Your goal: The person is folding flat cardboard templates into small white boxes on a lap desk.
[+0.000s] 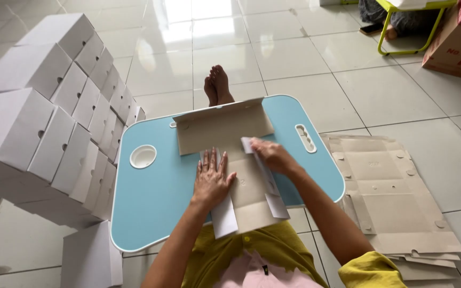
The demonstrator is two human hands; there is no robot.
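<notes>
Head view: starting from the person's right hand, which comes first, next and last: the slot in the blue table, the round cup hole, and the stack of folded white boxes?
From the right hand:
1. Slot, just to its right on the blue table.
2. Cup hole, across the table on the left.
3. White boxes, beyond the table's left edge.

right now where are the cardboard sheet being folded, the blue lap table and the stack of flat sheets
cardboard sheet (225,125), head view, raised back panel
blue lap table (153,194), head view, bare top
stack of flat sheets (396,197), head view, top sheet

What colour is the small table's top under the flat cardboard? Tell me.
Light blue with a white rim: the table top, seen best in the head view, the only one.
</notes>
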